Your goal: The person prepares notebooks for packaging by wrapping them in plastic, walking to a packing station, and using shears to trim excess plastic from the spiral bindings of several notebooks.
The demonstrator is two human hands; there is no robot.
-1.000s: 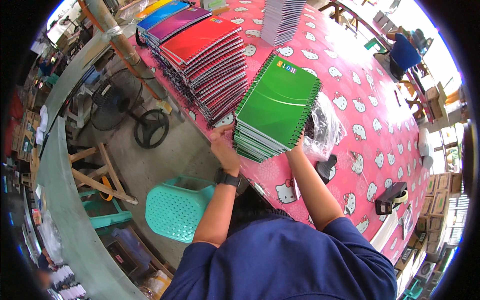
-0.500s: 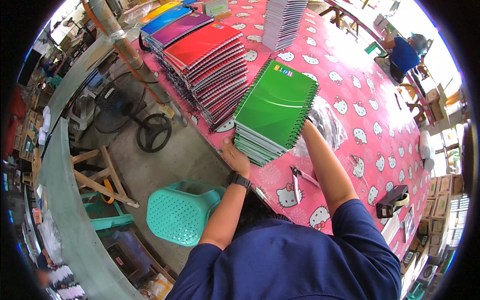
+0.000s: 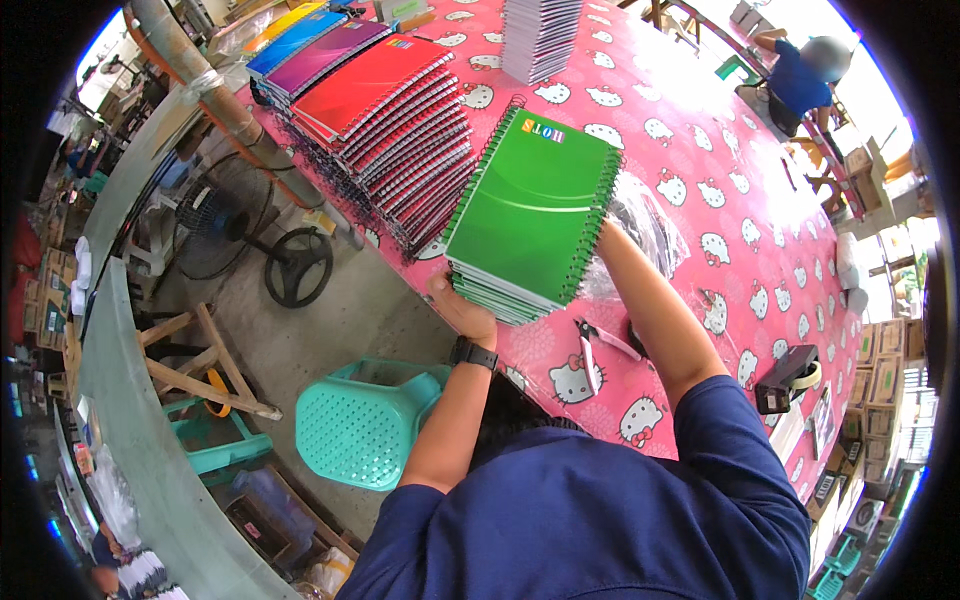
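Note:
A thick stack of green spiral notebooks [image 3: 530,215] stands at the table's near left edge, in front of me, slightly turned. The visible covers are green, with black coils down the side edges. My left hand [image 3: 463,308], below a black wristwatch, grips the stack's near left corner, thumb along the page edges and the other fingers mostly hidden. At the stack's right edge is my right hand [image 3: 606,236], its fingers hidden behind the notebooks. Pink-handled cutting pliers [image 3: 597,350] lie between my forearms.
Red [image 3: 380,85], purple [image 3: 335,55] and blue notebook stacks [image 3: 295,42] line the left table edge. A white-paged stack [image 3: 540,40] rises at the back. Clear plastic wrap [image 3: 645,230] and a tape dispenser [image 3: 790,380] lie right. A green stool [image 3: 360,430] and fan [image 3: 222,215] stand left.
The whole view has shifted a little, so most things sit slightly further left. Both hands stay at the green stack. A dark object now shows beside my right forearm, near the pliers.

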